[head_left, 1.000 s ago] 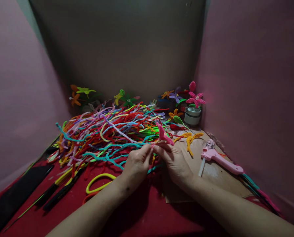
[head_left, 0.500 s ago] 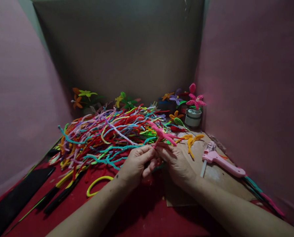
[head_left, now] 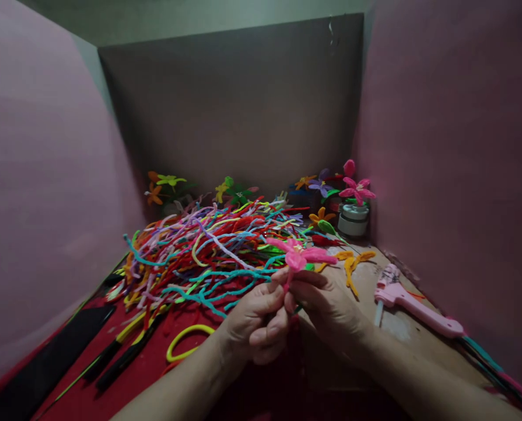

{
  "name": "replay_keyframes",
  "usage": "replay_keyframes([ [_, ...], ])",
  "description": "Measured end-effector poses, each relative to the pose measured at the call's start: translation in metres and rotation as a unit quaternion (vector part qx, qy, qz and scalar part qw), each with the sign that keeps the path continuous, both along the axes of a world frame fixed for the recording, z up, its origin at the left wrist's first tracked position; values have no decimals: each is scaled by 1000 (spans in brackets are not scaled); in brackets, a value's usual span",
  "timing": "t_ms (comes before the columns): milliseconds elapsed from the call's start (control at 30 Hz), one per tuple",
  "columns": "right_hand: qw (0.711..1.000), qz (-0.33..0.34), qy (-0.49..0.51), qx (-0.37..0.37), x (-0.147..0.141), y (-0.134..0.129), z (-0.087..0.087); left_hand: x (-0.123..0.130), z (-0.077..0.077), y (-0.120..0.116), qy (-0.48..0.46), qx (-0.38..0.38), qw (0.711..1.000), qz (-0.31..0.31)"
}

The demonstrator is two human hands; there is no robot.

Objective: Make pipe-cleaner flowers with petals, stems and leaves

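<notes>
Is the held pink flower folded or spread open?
Spread open: the pink flower has petals reaching out sideways above the left hand and right hand.

Held flower: above left hand and right hand, before the stem pile.
Glue gun: right of the hands, on the board.
Two-handled tool: left, on the cloth.
Canister: behind the glue gun.

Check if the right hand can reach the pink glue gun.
Likely yes: the pink glue gun lies right of the right hand, nothing visible between them, though that hand is busy at a pink flower.
</notes>
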State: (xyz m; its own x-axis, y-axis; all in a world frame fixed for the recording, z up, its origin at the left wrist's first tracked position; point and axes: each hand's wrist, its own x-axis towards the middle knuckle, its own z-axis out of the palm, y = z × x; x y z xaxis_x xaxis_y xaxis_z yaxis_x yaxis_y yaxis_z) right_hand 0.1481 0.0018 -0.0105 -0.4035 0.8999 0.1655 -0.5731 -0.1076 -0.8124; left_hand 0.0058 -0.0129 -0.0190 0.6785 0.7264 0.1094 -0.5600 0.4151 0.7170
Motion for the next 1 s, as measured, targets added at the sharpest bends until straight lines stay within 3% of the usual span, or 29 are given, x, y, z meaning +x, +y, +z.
replay_keyframes([
  [67,999,-25,-2,-22,0,0,0,2,3,-1,19,11,1000,-5],
  [300,997,-79,3,-26,1,5,-6,9,13,-5,174,76,975,115],
  [400,994,-104,-27,7,4,8,-6,11,17,-7,213,97,960,151],
  [567,985,-159,-41,51,9,12,-5,17,25,-13,308,156,894,287],
  [633,983,-168,-38,57,11,12,-1,19,26,-17,335,173,878,296],
  [767,984,-171,-33,39,13,10,7,19,26,-22,353,196,876,264],
  [1000,994,-107,-18,-22,4,5,-3,16,23,-17,335,232,854,324],
])
